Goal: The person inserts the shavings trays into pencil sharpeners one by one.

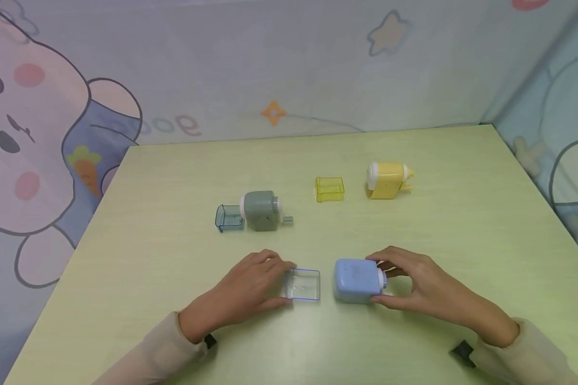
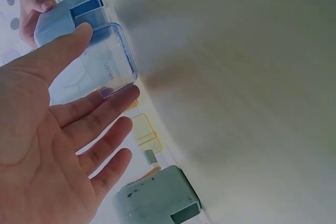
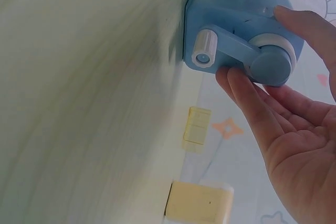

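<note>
Parted left fingers (image 2: 123,98) pinch the clear drawer (image 1: 305,284), long axis crosswise; right fingers (image 3: 252,100) widely grip the blue sharpener (image 1: 357,279), crank (image 3: 232,43) rightward.

In the head view, my left hand (image 1: 252,283) covers part of the clear plastic, blue-rimmed drawer (image 1: 305,284), at the end toward the left edge of the pale yellow-green table (image 1: 173,176). Little of the crank on the pale-blue, box-shaped plastic sharpener (image 1: 358,278) shows at my right hand (image 1: 426,289). The table's near corners are cut off. Lower picture edges crop the grey-green, boxy plastic sharpener (image 2: 155,195) (left wrist view) and the yellow, boxy plastic sharpener (image 3: 199,203) (right wrist view).
</note>
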Tool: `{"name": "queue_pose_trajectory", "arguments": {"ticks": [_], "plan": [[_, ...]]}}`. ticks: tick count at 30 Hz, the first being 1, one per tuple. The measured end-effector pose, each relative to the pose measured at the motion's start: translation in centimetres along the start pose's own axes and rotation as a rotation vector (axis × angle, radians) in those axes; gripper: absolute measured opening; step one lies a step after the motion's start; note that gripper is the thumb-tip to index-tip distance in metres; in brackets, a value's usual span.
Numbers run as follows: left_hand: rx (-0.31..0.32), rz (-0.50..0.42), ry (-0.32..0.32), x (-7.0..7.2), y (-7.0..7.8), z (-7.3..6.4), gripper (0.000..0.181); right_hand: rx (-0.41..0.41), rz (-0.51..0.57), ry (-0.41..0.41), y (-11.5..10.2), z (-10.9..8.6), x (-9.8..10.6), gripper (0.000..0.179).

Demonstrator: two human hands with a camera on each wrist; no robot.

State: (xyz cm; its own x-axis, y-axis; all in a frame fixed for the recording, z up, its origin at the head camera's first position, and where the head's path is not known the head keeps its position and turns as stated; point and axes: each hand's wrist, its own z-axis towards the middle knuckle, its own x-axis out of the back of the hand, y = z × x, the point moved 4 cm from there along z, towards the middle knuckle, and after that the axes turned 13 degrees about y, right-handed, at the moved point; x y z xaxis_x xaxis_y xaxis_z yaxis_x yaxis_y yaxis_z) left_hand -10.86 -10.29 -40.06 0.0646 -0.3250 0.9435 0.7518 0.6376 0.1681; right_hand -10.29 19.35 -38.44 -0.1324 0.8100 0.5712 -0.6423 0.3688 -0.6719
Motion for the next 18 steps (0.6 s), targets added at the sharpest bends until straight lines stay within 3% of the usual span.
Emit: {"name": "queue_pose_trajectory", "arguments": {"ticks": [7, 18], "plan": [[-0.019, -0.005, 0.008, 0.0, 0.4, 0.4, 0.06, 0.013, 0.005, 0.006, -0.1, 0.0, 0.0, 0.061], [-0.017, -0.015, -0.038, -0.3, 0.9, 1.3, 0.062, 0.02, 0.016, 0.012, 0.0, 0.0, -0.1, 0.062]]}}
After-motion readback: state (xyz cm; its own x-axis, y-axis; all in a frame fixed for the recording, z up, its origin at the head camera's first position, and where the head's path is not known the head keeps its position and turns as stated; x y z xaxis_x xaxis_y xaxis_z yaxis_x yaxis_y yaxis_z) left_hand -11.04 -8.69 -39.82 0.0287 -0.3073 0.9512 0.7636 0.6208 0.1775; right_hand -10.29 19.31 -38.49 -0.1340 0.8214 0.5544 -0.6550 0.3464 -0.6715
